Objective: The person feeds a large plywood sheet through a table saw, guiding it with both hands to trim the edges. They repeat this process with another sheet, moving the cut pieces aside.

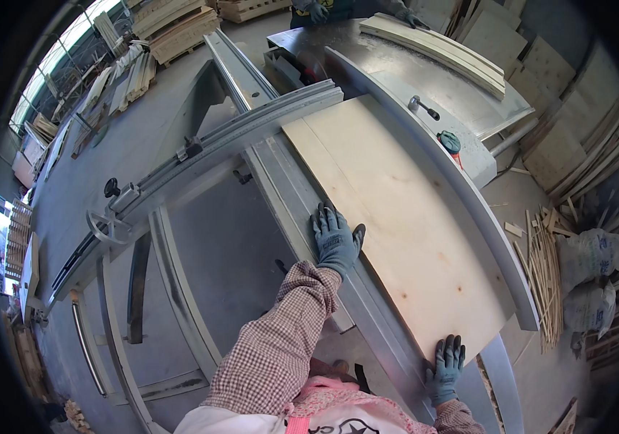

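Observation:
A long pale wooden panel [403,210], with a few small knots, lies flat on the metal bed of a sliding table saw. Its far end reaches a metal crossbar [252,119], and a long curved-looking fence [447,159] runs along its right side. My left hand [337,242], in a grey-blue work glove, rests open on the sliding table [291,195], its thumb at the panel's left edge. My right hand [447,369], gloved alike, lies at the panel's near end, fingers stretched onto its surface. Neither hand wraps around anything.
Across the machine, a co-worker's gloved hand [416,20] touches a stack of long boards [436,54]. The open frame [179,289] extends left. Thin offcut strips [544,278] and clear bags [590,257] lie on the right. Timber piles [176,32] stand at the far left.

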### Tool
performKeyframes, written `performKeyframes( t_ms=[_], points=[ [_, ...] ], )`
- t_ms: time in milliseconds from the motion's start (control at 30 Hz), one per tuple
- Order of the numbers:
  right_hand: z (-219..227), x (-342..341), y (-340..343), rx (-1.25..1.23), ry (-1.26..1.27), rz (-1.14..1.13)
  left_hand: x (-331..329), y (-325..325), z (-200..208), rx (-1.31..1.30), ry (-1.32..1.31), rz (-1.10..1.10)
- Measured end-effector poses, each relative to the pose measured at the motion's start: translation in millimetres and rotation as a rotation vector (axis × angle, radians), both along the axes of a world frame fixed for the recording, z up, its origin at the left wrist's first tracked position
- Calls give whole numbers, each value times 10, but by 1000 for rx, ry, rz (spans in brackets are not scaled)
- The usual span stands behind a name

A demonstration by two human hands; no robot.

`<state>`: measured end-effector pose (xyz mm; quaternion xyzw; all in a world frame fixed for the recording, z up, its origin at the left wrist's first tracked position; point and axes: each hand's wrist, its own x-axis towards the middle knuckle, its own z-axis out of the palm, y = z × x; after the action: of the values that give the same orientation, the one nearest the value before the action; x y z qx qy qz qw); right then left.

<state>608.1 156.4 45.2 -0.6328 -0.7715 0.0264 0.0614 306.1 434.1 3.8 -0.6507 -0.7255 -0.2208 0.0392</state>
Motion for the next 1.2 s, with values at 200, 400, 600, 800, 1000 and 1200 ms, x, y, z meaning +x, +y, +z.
performKeyframes(
  t_ms=[200,400,600,800,1000,1200],
  points=[
    [-55,17,-4,39,11,13,8,8,-15,4,-2,-2],
    [-40,16,-6,8,11,6,31,40,8,-75,-12,34],
    [31,-17,-46,-37,4,-12,27,29,16,-102,-32,16],
    [-185,84,-24,55,13,20,-438,-167,120,-230,-275,-142],
    [-267,165,-33,75,-9,9,-704,-2363,39,-459,-144,100],
    [-341,233,-39,164,-35,23,-1365,-3368,-222,-641,4,220]
  ],
)
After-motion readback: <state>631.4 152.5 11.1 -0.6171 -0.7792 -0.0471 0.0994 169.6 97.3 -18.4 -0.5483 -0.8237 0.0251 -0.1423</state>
